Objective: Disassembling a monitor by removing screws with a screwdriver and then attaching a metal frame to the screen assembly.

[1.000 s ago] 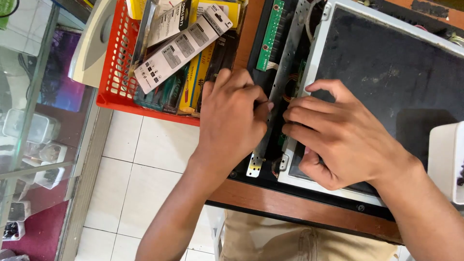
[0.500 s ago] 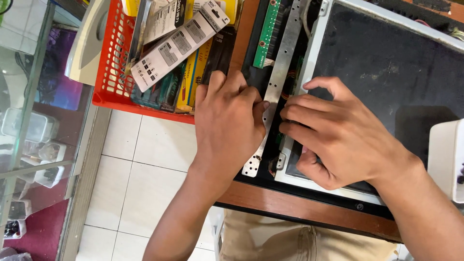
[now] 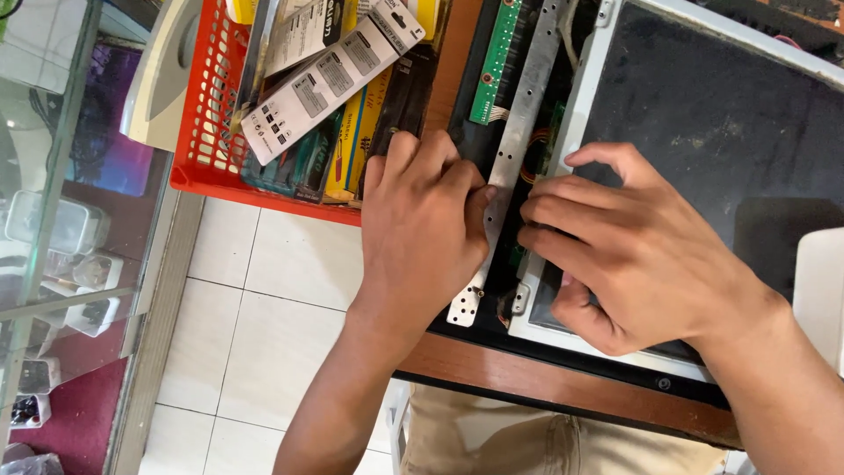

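**Both hands on a metal strip beside a dismantled screen panel**

Right now the long perforated metal strip (image 3: 514,149) is the landmark: it lies lengthwise along the near-left edge of the dark screen panel (image 3: 703,114), inside the opened black housing that rests on a wooden table edge (image 3: 545,383). The left hand (image 3: 422,233) lies palm down just left of the strip, its fingers close together and its fingertips pressed against the strip's left side about midway along it. The right hand (image 3: 629,251) comes in from the other side of the strip, resting over the panel's pale metal frame (image 3: 576,132); its fingers are loosely spread, the index stretched forward and the others curled toward the strip, their tips just beside it and nearly meeting those of the left hand. Whether either hand actually pinches anything under the fingertips cannot be told.

Further up, left of the strip's far end, a narrow green circuit board (image 3: 494,62) sits in the housing. Well to the left of the strip stands a red plastic basket (image 3: 207,149) filled with packaged goods on cardboard cards. Below the strip's near end are white floor tiles (image 3: 264,308).
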